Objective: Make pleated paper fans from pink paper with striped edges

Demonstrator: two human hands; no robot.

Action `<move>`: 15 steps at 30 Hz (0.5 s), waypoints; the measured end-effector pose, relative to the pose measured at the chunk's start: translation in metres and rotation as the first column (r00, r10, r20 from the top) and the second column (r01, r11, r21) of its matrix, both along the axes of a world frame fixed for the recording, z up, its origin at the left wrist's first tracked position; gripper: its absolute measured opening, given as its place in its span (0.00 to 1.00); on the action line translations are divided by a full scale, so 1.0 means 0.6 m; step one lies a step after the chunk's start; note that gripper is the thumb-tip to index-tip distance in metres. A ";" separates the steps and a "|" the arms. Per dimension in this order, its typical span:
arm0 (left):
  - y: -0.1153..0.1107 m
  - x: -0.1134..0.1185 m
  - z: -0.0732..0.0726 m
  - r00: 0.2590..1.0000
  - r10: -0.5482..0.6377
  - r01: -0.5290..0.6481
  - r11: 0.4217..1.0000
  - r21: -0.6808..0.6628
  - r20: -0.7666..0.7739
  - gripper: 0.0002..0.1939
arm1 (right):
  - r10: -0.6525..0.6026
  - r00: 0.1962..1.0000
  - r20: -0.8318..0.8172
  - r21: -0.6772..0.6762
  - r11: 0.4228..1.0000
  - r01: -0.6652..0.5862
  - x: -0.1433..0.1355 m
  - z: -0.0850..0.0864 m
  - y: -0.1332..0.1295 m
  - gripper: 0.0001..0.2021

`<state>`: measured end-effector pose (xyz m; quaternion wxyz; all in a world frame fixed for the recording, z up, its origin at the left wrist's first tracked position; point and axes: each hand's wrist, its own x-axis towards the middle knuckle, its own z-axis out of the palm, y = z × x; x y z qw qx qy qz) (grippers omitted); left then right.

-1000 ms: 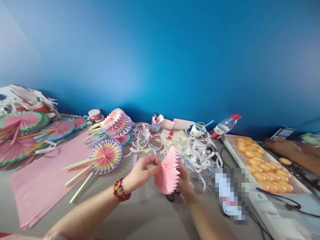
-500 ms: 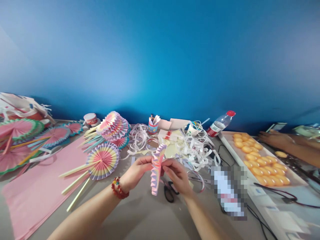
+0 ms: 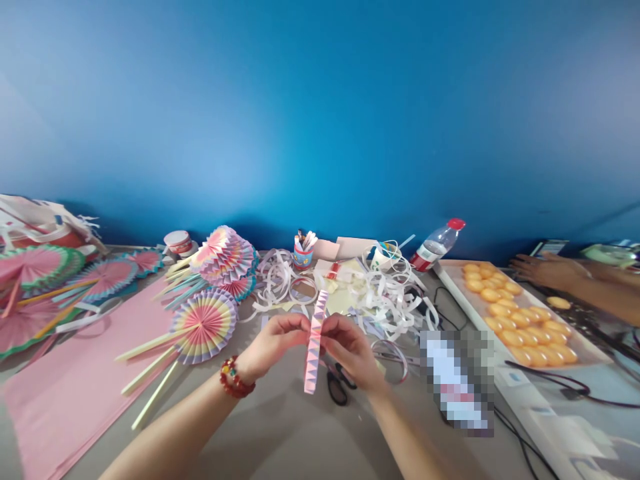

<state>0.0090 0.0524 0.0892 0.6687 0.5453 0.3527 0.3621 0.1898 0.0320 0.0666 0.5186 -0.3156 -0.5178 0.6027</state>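
Between my two hands, above the table, stands a pleated paper strip [image 3: 314,353] in pink and lilac, its folds pressed tightly together. My left hand [image 3: 280,343] pinches it from the left, thumb and fingertips near its middle. From the other side my right hand [image 3: 353,350] grips it with closed fingers; part of that grip is hidden behind the strip. Black-handled scissors [image 3: 337,390] lie on the table under my right hand. To the left, a round pleated paper fan [image 3: 204,325] with pale yellow sticks rests on pink paper sheets [image 3: 75,380].
White paper strips [image 3: 395,293] are heaped behind my hands, near a pen cup [image 3: 303,252]. More fans [image 3: 227,257] lie at left. At right are a bottle [image 3: 437,247], a tray of orange oval pieces [image 3: 525,320], black cables and another person's hand [image 3: 550,272].
The pleated paper has gone from partly spread, with jagged edges, to squeezed into a narrow flat-sided strip. Both hands stay in nearly the same place.
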 end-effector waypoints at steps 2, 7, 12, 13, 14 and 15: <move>-0.002 0.002 0.003 1.000 0.018 -0.018 1.000 0.017 -0.020 0.08 | -0.068 0.997 0.030 0.066 0.996 0.066 -0.001 -0.006 0.000 0.09; -0.007 0.008 0.005 0.997 0.076 -0.074 0.996 0.044 -0.028 0.07 | -0.197 0.975 0.103 0.208 0.963 0.173 -0.002 -0.029 -0.001 0.06; -0.012 0.012 -0.005 0.992 0.120 -0.115 0.988 0.101 -0.041 0.07 | -0.340 0.912 0.229 0.359 0.901 0.245 -0.006 -0.030 -0.003 0.04; -0.012 0.012 -0.007 0.990 0.129 -0.123 0.986 0.115 -0.049 0.07 | -0.367 0.896 0.249 0.387 0.886 0.255 -0.008 -0.028 -0.004 0.05; -0.013 0.013 -0.009 0.989 0.139 -0.131 0.983 0.129 -0.056 0.07 | -0.391 0.882 0.263 0.414 0.871 0.263 -0.009 -0.026 -0.005 0.05; -0.013 0.013 -0.011 0.988 0.146 -0.136 0.980 0.144 -0.059 0.07 | -0.412 0.871 0.269 0.435 0.858 0.272 -0.011 -0.026 -0.006 0.06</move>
